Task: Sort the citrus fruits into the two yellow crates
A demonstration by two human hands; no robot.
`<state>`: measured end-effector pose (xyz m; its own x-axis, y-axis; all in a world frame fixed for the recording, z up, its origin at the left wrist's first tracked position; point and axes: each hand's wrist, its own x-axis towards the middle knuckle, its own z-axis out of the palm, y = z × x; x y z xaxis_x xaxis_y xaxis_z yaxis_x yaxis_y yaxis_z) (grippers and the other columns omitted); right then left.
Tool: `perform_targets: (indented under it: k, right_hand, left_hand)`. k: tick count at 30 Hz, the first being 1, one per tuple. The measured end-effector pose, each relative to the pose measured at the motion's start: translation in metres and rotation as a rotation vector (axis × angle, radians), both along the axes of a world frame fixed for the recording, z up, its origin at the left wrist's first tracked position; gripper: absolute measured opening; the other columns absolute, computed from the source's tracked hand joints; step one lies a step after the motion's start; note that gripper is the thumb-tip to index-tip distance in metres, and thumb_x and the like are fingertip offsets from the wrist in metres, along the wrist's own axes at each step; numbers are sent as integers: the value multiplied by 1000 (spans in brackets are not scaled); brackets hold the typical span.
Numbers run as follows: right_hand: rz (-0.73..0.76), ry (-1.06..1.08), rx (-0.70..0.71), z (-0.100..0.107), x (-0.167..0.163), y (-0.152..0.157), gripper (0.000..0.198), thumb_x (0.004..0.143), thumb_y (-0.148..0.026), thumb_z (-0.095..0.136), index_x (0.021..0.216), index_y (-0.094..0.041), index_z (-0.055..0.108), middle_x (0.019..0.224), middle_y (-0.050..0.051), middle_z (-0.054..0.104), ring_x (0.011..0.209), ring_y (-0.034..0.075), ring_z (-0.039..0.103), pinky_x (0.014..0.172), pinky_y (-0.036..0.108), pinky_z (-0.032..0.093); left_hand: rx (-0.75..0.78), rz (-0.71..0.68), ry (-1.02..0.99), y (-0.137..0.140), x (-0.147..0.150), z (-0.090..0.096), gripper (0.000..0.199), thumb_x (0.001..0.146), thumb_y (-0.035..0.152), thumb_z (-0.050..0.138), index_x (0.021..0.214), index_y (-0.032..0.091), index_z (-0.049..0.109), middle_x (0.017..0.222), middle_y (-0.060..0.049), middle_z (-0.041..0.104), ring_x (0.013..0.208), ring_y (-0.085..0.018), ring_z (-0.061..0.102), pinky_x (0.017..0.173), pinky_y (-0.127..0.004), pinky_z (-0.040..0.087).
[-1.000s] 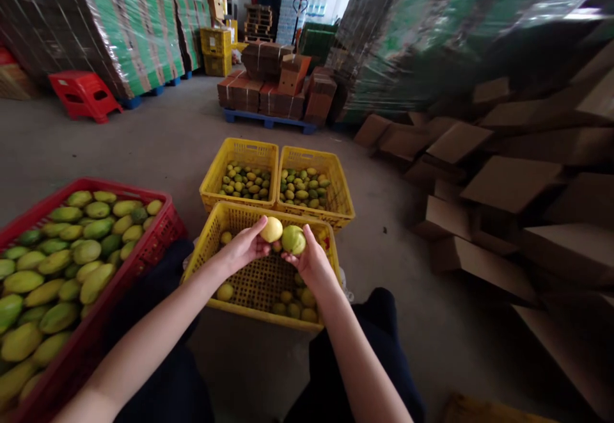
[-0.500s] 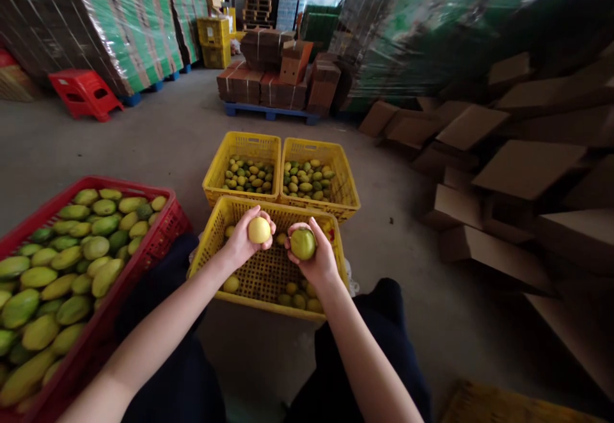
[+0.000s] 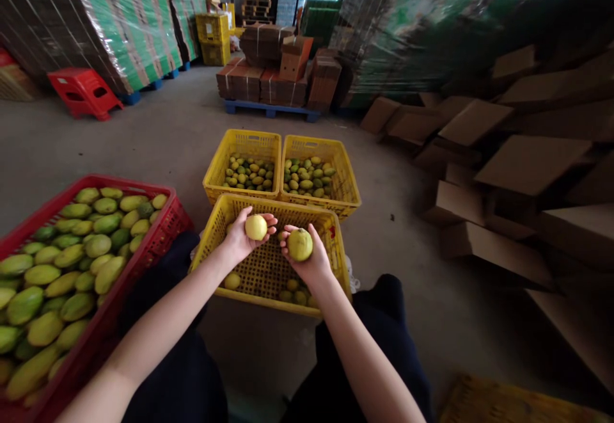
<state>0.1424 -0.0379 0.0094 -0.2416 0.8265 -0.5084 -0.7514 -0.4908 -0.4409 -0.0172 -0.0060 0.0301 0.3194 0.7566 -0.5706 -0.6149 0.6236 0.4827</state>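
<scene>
My left hand (image 3: pixel 236 242) cradles a pale yellow lemon (image 3: pixel 256 227) in an upturned palm, fingers loosely curled beneath it. In my right hand (image 3: pixel 317 264) rests a greener lemon (image 3: pixel 300 245), one end turned upward. Both hands are held side by side over the near yellow crate (image 3: pixel 268 301). That crate has a perforated floor. A few yellow lemons (image 3: pixel 232 281) lie at its left side, and several greenish ones (image 3: pixel 300 297) sit in its near right corner. My hands partly hide the far part of its inside.
Two yellow crates (image 3: pixel 242 135) (image 3: pixel 316 143) holding green-yellow lemons adjoin the near crate's far side. At left stands a red crate (image 3: pixel 180 208) heaped with lemons. Cardboard boxes (image 3: pixel 532 164) pile up at right. Beyond are a red stool (image 3: pixel 85 92) and a blue pallet (image 3: pixel 271 111) of cartons.
Both hands have shifted slightly left, and their fingers have loosened around the lemons. The right lemon has been turned, showing a yellower side and its end.
</scene>
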Motion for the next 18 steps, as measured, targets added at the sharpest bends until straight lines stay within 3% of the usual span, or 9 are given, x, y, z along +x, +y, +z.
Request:
perform_targets:
  k: [4, 6, 8, 12, 15, 16, 18]
  right_hand:
    - [-38, 21, -39, 1, 5, 2, 38, 94, -39, 37, 84, -15, 65, 68, 8, 68, 57, 17, 62, 49, 26, 52]
    - [-73, 32, -54, 3, 9, 4, 29, 92, -33, 43, 86, -15, 64, 69, 8, 69, 57, 16, 62, 51, 25, 53]
    - [-129, 27, -71, 5, 16, 6, 21, 89, -28, 48, 87, -16, 64, 68, 6, 68, 57, 15, 62, 52, 24, 54]
    - [-245, 6, -120, 10, 32, 10, 18, 89, -26, 47, 86, -17, 63, 66, 5, 67, 57, 14, 61, 51, 23, 54]
    - [-281, -8, -141, 12, 40, 10, 19, 90, -25, 46, 83, -17, 62, 64, 5, 66, 57, 14, 62, 49, 22, 54]
    - [-282, -10, -142, 11, 42, 10, 20, 90, -25, 45, 82, -17, 62, 64, 5, 66, 56, 14, 62, 49, 22, 54]
    - [-273, -5, -140, 9, 43, 9, 21, 91, -25, 45, 81, -18, 62, 64, 5, 66, 57, 14, 63, 49, 23, 54]
  left_hand:
    - [18, 83, 30, 3, -1, -5, 37, 93, 31, 39, 79, 9, 66, 67, -8, 69, 54, -14, 66, 45, -21, 52]
    - [14, 51, 107, 0, 3, -16, 24, 88, 26, 46, 78, 12, 64, 64, -5, 67, 53, -13, 65, 48, -21, 52]
    - [25, -113, 214, -11, 11, -32, 17, 85, 23, 49, 78, 15, 63, 64, -3, 66, 52, -12, 64, 48, -19, 50]
    - [89, -587, 324, -58, 26, -66, 14, 79, 26, 60, 70, 17, 66, 61, -5, 64, 46, -14, 60, 41, -21, 43]
    - [134, -1083, 388, -87, 33, -81, 28, 80, 31, 59, 57, 18, 65, 55, -6, 61, 40, -16, 55, 38, -27, 39]
    - [140, -1170, 391, -89, 34, -82, 28, 80, 31, 59, 56, 18, 65, 55, -6, 61, 39, -17, 54, 37, -28, 38]
    - [154, -1117, 377, -77, 29, -75, 23, 78, 30, 61, 60, 17, 66, 55, -7, 63, 40, -19, 56, 36, -28, 39]
